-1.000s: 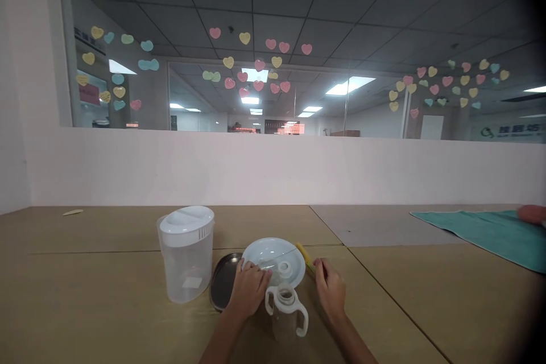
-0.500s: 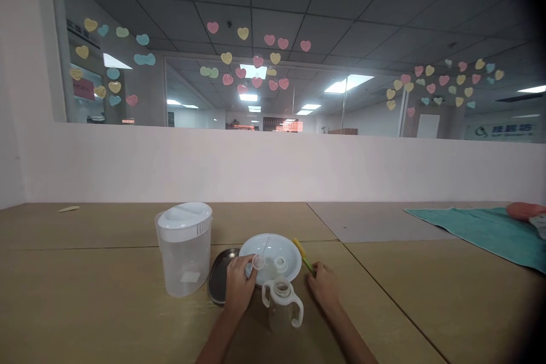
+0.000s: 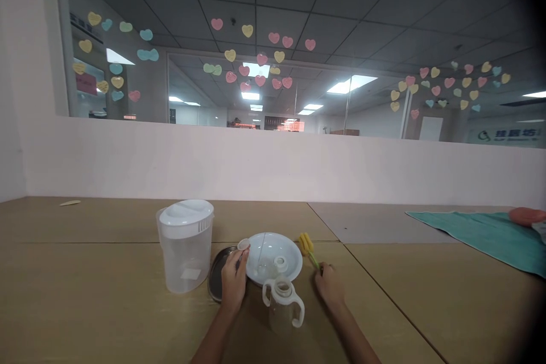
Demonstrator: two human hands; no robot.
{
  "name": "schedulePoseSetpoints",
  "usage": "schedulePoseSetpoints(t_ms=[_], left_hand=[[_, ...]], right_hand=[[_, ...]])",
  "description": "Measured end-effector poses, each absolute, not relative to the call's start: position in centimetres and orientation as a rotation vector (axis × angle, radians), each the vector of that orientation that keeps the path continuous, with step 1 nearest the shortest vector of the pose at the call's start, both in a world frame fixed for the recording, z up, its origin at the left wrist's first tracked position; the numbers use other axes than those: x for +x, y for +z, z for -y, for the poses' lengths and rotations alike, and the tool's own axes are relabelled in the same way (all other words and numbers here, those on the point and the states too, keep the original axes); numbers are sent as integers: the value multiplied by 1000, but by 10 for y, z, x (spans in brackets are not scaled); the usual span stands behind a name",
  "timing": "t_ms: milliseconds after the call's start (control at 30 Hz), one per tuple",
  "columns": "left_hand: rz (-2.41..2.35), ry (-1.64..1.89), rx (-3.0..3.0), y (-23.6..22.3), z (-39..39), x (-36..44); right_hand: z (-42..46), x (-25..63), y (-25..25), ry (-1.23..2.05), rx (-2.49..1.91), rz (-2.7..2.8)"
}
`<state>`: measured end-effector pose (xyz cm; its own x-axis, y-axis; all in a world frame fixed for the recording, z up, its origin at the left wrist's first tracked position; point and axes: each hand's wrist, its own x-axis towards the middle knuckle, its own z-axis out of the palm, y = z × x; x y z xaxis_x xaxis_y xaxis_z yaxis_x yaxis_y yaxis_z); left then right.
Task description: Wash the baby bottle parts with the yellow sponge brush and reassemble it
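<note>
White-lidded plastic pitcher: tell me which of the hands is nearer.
Left. The left hand is to the right of the pitcher, across part of the metal tray; the right hand is farther right, beyond the two-handled bottle, holding the yellow sponge brush.

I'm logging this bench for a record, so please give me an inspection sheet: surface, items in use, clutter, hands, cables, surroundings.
Surface: brown table with visible seams; greyish section at far right.
Items in use: two-handled bottle, open-topped, upright; white bowl behind it, holding a white ring; brush with yellow head.
Clutter: lidded pitcher and dark tray left of the bowl; teal cloth far right.
Hands: left hand holds a small translucent piece; right hand grips the brush's green handle.
Cables: nothing seen.
Surroundings: pale wall; window above with heart-shaped notes.
</note>
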<state>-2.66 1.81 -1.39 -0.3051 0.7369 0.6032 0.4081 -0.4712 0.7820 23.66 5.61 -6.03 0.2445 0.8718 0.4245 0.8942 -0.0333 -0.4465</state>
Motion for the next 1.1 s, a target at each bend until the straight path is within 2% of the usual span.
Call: schedulePoseSetpoints(t_ms=[267,533,900,1100], left_hand=[[-1578,1744,1804,-15,-17,-27],[-1624,1605,2170,-17,-15,-25],[-1637,1501,2267,-16,-12,-22],[-1589,1615,2173,-17,-12,-23]], right_hand=[[-43,225,-43,-193,-1474,1466],[-22,203,-36,-464,-1011,1735],[-26,209,-40,-566,-1024,1746],[-28,210,-39,-677,-1159,1659]])
